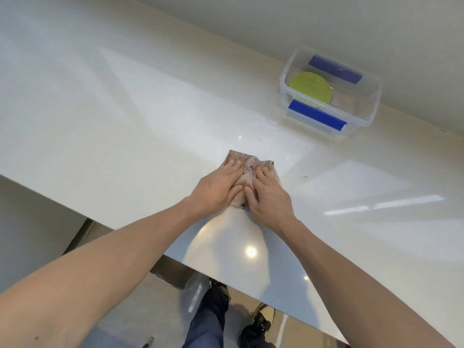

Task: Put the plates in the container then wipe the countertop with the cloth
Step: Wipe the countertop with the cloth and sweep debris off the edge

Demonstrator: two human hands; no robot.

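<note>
Two hands press flat on a cloth in the middle of the white table. The left hand lies on the left part of the cloth, and the right hand lies on the right part. The fingers of both hands are stretched out and lie close together, pushing down on the cloth, not curled around it. The cloth is pinkish and bunched up between the hands. A few dark crumbs sit on the table just right of the cloth. Far back on the right, by the wall, stands a clear box with blue clips. A green plate lies inside the box.
</note>
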